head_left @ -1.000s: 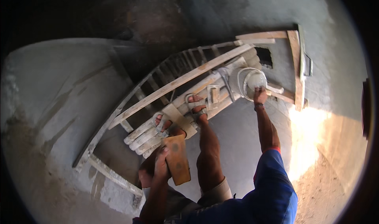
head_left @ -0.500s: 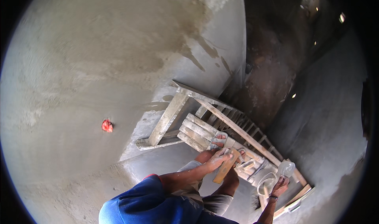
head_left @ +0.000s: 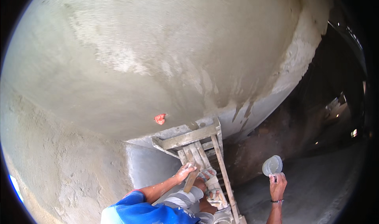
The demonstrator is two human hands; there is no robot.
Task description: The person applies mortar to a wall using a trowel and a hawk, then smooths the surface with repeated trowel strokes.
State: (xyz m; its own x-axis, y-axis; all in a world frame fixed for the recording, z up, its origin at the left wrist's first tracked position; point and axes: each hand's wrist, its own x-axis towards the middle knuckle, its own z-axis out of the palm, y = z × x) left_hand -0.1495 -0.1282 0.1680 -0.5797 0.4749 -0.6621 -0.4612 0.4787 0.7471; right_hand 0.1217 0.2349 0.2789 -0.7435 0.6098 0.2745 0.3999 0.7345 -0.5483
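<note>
My left hand (head_left: 184, 172) is closed on a wooden float (head_left: 192, 179), a narrow rectangular board held over my knees. Out to the right, my right hand (head_left: 278, 185) grips a translucent plastic tub (head_left: 272, 165) by its lower edge, fingers and thumb pinched on it. The tub is tilted and raised; I cannot make out what is in it. Ahead of both hands rises a grey plastered wall (head_left: 177, 62), with darker wet patches and streaks running down it. A crumpled red lump (head_left: 160, 119) sits on the wall.
My sandalled feet (head_left: 208, 172) stand on pale planks (head_left: 196, 153) of a wooden scaffold (head_left: 189, 138) with a ladder-like side. A bucket (head_left: 224, 217) is near my legs, partly cut off. Rough plaster (head_left: 67, 164) covers the left wall. A dark floor lies below at right.
My view has swung, so the scaffold and red lump appear shifted. My right hand has lifted the tub away from the bucket and out past the scaffold rail. The left hand keeps the float.
</note>
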